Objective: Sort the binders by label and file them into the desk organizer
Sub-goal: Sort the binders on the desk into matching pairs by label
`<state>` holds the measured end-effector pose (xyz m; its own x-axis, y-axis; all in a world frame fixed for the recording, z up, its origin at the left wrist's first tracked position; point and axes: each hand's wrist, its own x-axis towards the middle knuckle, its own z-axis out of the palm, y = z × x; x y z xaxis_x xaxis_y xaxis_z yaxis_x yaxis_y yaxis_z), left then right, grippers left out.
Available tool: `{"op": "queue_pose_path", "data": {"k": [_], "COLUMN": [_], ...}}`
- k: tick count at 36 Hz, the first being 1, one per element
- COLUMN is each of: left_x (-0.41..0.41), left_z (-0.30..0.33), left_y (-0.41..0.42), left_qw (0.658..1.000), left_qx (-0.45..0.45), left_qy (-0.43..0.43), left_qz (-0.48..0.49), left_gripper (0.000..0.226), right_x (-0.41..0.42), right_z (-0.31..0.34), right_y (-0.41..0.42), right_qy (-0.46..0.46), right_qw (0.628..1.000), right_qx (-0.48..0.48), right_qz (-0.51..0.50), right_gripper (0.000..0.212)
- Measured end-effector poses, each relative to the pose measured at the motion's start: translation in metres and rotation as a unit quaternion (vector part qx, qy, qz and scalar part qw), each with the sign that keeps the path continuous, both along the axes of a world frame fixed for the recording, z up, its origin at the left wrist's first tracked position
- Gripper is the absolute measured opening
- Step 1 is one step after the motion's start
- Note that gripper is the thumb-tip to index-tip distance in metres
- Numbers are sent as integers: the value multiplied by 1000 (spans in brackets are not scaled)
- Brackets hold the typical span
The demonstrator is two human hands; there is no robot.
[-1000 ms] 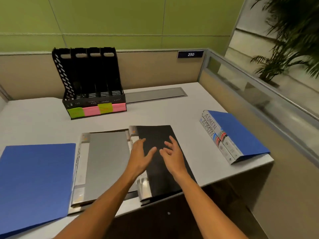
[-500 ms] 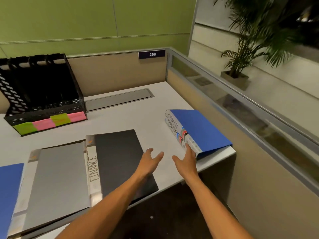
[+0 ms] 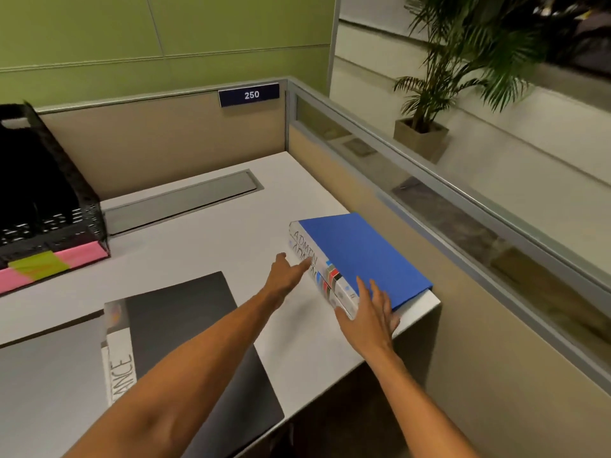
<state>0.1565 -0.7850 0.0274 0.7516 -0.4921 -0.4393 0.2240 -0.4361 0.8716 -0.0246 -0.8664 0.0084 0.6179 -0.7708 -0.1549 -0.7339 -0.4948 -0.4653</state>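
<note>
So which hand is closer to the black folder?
Left. The left hand reaches just past the black folder's far corner; the right hand rests on the blue binders, farther right.

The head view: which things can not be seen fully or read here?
- Black binder: its spine label is cut to "ANCE" by the left forearm.
- Desk organizer: cropped by the left edge; most slots are out of view.
- Lower blue binder: the top blue binder covers it; only the spine shows.
</note>
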Motion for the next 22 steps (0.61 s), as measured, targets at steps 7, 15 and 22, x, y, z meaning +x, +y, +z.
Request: {"op": "queue_pose_path", "data": {"k": [7,15,22], "left_x": [61,106,108], "left_z": [-11,-27,-25], "left_y": [-39,-56,-45], "left_qw": [998,995,996], "left_qx": [-32,12,30], "left_qy": [58,82,75], "left_qz": [21,-56,-48], "left_gripper": [93,69,60], "right_x": [16,22,26], "right_z": [-22,-33,-34], "right_y": [-23,-25,-18], "right_qy": [30,5,1], "right_qw": [997,992,987], "right_qx": [70,119,154], "right_qz": [15,-26,-34], "right_gripper": [85,78,78]}}
